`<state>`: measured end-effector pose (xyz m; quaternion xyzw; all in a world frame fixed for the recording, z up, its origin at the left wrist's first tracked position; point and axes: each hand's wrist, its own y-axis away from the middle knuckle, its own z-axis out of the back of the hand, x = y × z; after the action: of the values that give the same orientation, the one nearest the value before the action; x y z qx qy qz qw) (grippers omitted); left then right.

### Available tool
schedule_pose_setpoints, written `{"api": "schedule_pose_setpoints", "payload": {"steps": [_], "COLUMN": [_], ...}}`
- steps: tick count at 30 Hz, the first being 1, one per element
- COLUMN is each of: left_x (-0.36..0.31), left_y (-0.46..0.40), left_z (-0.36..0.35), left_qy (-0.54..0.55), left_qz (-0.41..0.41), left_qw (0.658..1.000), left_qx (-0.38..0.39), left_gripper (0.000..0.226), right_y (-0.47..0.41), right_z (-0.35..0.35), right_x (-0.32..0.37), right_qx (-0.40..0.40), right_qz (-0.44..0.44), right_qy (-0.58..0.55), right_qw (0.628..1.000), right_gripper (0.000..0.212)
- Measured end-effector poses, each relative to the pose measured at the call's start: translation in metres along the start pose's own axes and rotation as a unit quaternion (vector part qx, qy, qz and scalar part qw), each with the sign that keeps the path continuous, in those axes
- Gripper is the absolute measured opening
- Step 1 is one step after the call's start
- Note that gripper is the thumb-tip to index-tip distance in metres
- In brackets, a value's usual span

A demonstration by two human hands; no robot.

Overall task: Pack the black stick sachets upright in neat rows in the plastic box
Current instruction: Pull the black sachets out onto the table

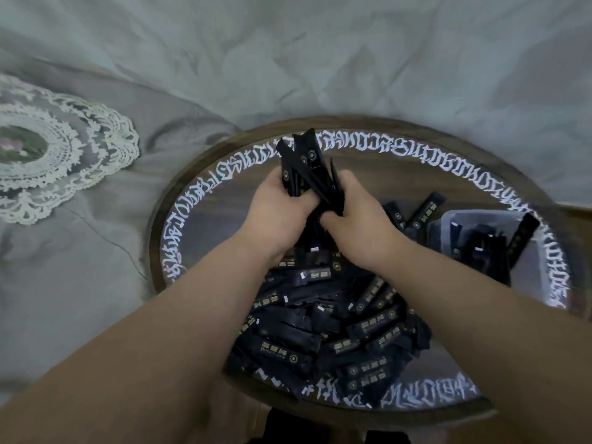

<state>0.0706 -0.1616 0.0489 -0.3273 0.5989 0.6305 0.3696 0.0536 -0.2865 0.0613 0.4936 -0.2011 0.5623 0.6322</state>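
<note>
A bunch of black stick sachets [309,165] stands upright above the middle of the round tray, its tops fanning out. My left hand [278,213] grips the bunch from the left and my right hand [355,219] grips it from the right. A loose heap of black sachets [336,331] with gold print lies on the near half of the tray, under my forearms. The clear plastic box [525,283] sits at the tray's right side with several sachets in it, some upright, one leaning on its far right wall.
The round wooden tray [205,200] has a ring of white lettering inside its rim and rests on grey wrinkled bedding [320,59]. A lace doily [48,149] lies at the left. Two sachets [426,209] lean beside the box's far left corner.
</note>
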Motion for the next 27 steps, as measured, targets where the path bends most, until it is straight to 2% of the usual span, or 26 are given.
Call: {"api": "schedule_pose_setpoints", "payload": {"steps": [6,11,16,18,20,22,25,27], "left_x": [0.009,0.023,0.036,0.040,0.045,0.050,0.061,0.070], "left_y": [0.031,0.057,0.072,0.075,0.076,0.076,0.077,0.077], "left_z": [-0.095,-0.171,-0.218,-0.228,-0.232,-0.230,-0.224,-0.221], "left_qy": [-0.058,-0.054,-0.067,-0.065,-0.066,-0.094,-0.203,-0.289], "left_qz": [0.002,0.027,0.049,0.062,0.072,0.048,-0.009,-0.035], "left_qw": [0.997,0.994,0.992,0.990,0.991,0.993,0.979,0.956], "left_qx": [0.056,0.089,0.094,0.106,0.087,0.046,-0.008,-0.026], "left_gripper": [0.032,0.033,0.037,0.048,0.057,0.050,0.043,0.050], "right_y": [0.064,0.108,0.133,0.138,0.142,0.144,0.146,0.147], "right_z": [0.064,0.110,0.138,0.145,0.149,0.152,0.153,0.152], "right_x": [-0.048,-0.100,-0.145,-0.157,-0.166,-0.177,-0.190,-0.195], "right_qx": [-0.039,-0.070,-0.100,-0.118,-0.122,-0.116,-0.110,-0.106], "right_qz": [-0.064,-0.100,-0.119,-0.105,-0.107,-0.127,-0.130,-0.122], "right_qy": [-0.031,-0.030,-0.020,-0.020,-0.021,-0.009,-0.003,-0.003], "right_qw": [0.997,0.992,0.988,0.987,0.987,0.985,0.985,0.987], "right_gripper": [0.038,0.037,0.044,0.046,0.048,0.056,0.062,0.061]}}
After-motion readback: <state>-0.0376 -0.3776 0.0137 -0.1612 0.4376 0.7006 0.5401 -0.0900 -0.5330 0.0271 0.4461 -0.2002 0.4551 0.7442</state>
